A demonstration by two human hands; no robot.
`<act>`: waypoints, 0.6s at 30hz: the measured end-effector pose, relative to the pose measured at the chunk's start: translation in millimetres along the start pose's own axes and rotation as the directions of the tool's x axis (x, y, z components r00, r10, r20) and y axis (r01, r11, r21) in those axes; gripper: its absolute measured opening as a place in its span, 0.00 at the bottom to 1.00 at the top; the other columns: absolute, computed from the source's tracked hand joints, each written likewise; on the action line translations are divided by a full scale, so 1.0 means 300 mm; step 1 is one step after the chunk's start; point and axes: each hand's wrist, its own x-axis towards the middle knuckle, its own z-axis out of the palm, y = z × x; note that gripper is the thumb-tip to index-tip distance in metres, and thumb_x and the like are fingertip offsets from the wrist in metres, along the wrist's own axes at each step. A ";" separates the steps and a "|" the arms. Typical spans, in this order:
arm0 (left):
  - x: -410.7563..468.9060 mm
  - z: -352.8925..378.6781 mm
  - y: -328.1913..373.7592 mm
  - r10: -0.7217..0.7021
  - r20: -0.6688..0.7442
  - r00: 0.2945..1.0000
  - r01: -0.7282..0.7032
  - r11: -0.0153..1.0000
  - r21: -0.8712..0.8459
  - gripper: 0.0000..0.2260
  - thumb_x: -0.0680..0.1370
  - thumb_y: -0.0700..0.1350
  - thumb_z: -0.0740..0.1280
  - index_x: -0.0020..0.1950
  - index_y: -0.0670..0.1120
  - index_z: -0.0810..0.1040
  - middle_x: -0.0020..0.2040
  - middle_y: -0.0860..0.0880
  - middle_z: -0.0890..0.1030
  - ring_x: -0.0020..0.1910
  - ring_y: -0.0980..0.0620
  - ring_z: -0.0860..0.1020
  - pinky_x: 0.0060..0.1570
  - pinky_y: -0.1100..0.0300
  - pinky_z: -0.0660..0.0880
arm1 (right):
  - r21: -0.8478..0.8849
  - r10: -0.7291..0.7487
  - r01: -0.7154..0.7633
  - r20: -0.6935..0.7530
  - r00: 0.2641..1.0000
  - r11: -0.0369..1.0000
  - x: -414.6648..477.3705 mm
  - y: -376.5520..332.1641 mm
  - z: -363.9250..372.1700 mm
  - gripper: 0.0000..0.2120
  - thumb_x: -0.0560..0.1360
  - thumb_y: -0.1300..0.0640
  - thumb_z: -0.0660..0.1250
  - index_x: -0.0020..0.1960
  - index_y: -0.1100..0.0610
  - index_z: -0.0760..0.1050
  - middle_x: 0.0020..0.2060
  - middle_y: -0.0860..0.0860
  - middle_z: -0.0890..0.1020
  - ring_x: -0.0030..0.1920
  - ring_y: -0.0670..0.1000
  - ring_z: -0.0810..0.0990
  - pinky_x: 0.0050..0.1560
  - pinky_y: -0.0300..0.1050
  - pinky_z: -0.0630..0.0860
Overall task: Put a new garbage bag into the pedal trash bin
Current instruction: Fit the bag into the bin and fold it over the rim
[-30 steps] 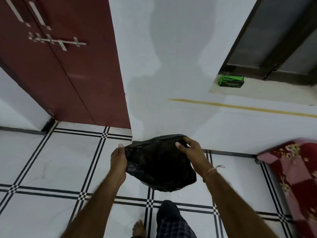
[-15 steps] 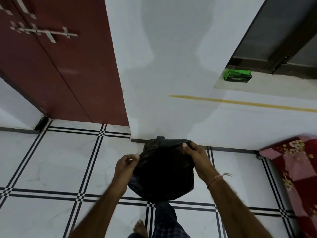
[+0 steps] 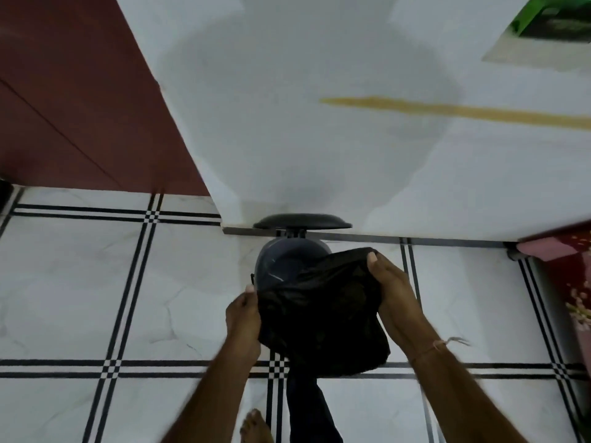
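A black garbage bag [image 3: 323, 318] hangs between my two hands just above the pedal trash bin [image 3: 281, 260]. The dark round bin stands on the floor against the white wall, with its lid [image 3: 302, 221] raised and its inside partly showing. My left hand [image 3: 244, 318] pinches the bag's left edge. Gripping the right top edge is my right hand [image 3: 391, 292], thumb over the rim. The bag covers the near right part of the bin's opening. The bin's pedal is hidden behind the bag and my leg.
White floor tiles [image 3: 80, 298] with black lines spread to the left. A dark red door [image 3: 73, 100] stands at the back left. At the right edge lies a red flowered fabric [image 3: 572, 282], and a green box [image 3: 553, 19] sits on a ledge top right. My bare foot [image 3: 256, 426] is below.
The view has tilted down and closer, and the open bin now shows under the bag. Both hands have lowered the bag toward the bin's opening, still holding its edges.
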 end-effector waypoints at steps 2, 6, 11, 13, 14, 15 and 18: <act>0.114 0.068 -0.032 0.045 -0.037 0.998 -0.048 0.995 -0.086 0.20 0.86 0.53 0.59 0.43 0.41 0.78 0.42 0.45 0.81 0.44 0.46 0.79 0.48 0.53 0.76 | 0.011 -0.021 0.021 -0.027 0.999 1.000 0.085 0.077 -0.011 0.23 0.83 0.48 0.64 0.60 0.71 0.74 0.54 0.69 0.80 0.56 0.60 0.80 0.63 0.59 0.76; 0.255 0.142 -0.069 0.273 -0.080 0.959 -0.282 0.951 -0.130 0.22 0.85 0.54 0.59 0.45 0.36 0.75 0.39 0.47 0.78 0.40 0.52 0.76 0.42 0.57 0.75 | 0.108 -0.043 0.056 -0.127 0.991 0.993 0.196 0.174 -0.038 0.19 0.85 0.48 0.58 0.56 0.61 0.81 0.50 0.56 0.86 0.52 0.53 0.85 0.52 0.46 0.82; 0.348 0.199 -0.187 0.249 0.296 0.922 -0.287 0.954 0.091 0.09 0.85 0.44 0.62 0.49 0.49 0.82 0.46 0.49 0.85 0.49 0.50 0.83 0.45 0.61 0.80 | 0.351 0.045 0.009 -0.145 0.988 0.936 0.305 0.233 -0.037 0.24 0.84 0.43 0.55 0.58 0.55 0.85 0.56 0.52 0.84 0.60 0.52 0.82 0.63 0.48 0.77; 0.385 0.225 -0.227 0.152 0.459 0.875 -0.233 0.964 0.126 0.10 0.83 0.39 0.64 0.56 0.51 0.83 0.52 0.50 0.87 0.55 0.49 0.84 0.52 0.61 0.81 | 0.405 0.082 -0.042 -0.082 0.993 0.914 0.350 0.255 -0.009 0.31 0.81 0.39 0.59 0.70 0.63 0.76 0.62 0.56 0.80 0.67 0.57 0.77 0.73 0.55 0.71; 0.408 0.245 -0.236 0.113 0.514 0.851 -0.202 0.972 0.120 0.12 0.83 0.39 0.65 0.60 0.51 0.83 0.55 0.50 0.87 0.57 0.51 0.84 0.55 0.59 0.81 | 0.424 0.086 -0.060 -0.043 0.995 0.904 0.373 0.269 0.002 0.35 0.80 0.38 0.60 0.73 0.64 0.72 0.63 0.58 0.78 0.69 0.59 0.75 0.76 0.58 0.67; 0.425 0.265 -0.233 0.081 0.547 0.833 -0.179 0.975 0.128 0.12 0.82 0.39 0.66 0.62 0.50 0.83 0.56 0.49 0.87 0.57 0.52 0.85 0.57 0.58 0.80 | 0.434 0.090 -0.072 -0.020 0.996 0.898 0.393 0.280 0.005 0.36 0.80 0.37 0.59 0.75 0.65 0.70 0.64 0.59 0.78 0.72 0.61 0.74 0.78 0.60 0.64; 0.498 0.318 -0.232 0.008 0.548 0.836 -0.138 0.971 0.196 0.09 0.82 0.40 0.67 0.60 0.45 0.84 0.52 0.47 0.88 0.50 0.53 0.86 0.50 0.61 0.82 | 0.472 0.095 -0.096 0.028 0.995 0.876 0.427 0.306 -0.013 0.36 0.83 0.36 0.53 0.74 0.64 0.72 0.66 0.60 0.79 0.75 0.63 0.71 0.78 0.61 0.64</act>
